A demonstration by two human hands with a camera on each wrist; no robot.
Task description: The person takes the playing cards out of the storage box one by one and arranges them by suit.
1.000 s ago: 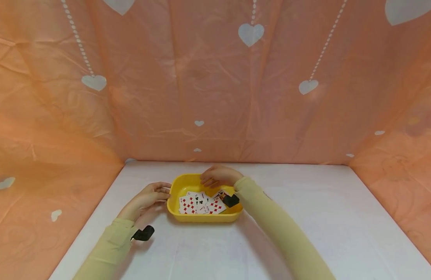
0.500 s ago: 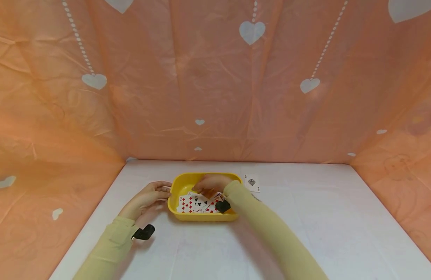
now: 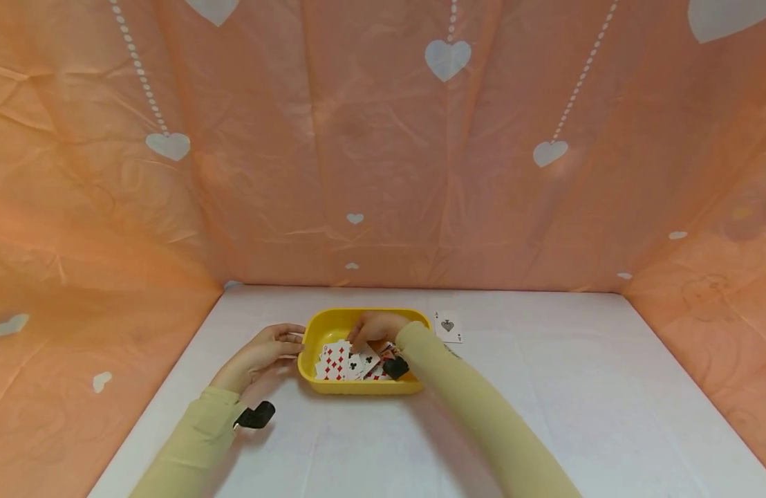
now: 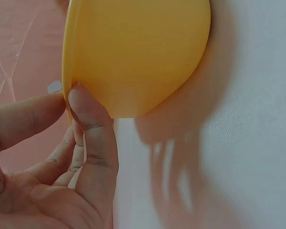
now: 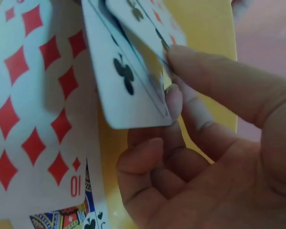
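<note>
A yellow plastic basin [image 3: 364, 389] stands on the white table with several playing cards [image 3: 333, 361] loose inside. My left hand [image 3: 261, 356] is at its left end; in the left wrist view the thumb and a finger pinch the basin's rim [image 4: 66, 57]. My right hand [image 3: 375, 328] reaches down into the basin. Up close, its thumb and fingers pinch a few overlapping cards, one a club card [image 5: 126, 86], lifted at an angle. Beside them lies a ten of diamonds [image 5: 38, 105], with a face card [image 5: 66, 220] partly under it.
An ace of spades [image 3: 448, 326] lies face up on the white tabletop [image 3: 545, 387], just right of the basin. Orange cloth [image 3: 383, 173] with white hearts hangs behind and at both sides.
My right hand has moved from the far rim down among the cards, which have shifted under it. The ace of spades shows on the table now. My left hand stays put.
</note>
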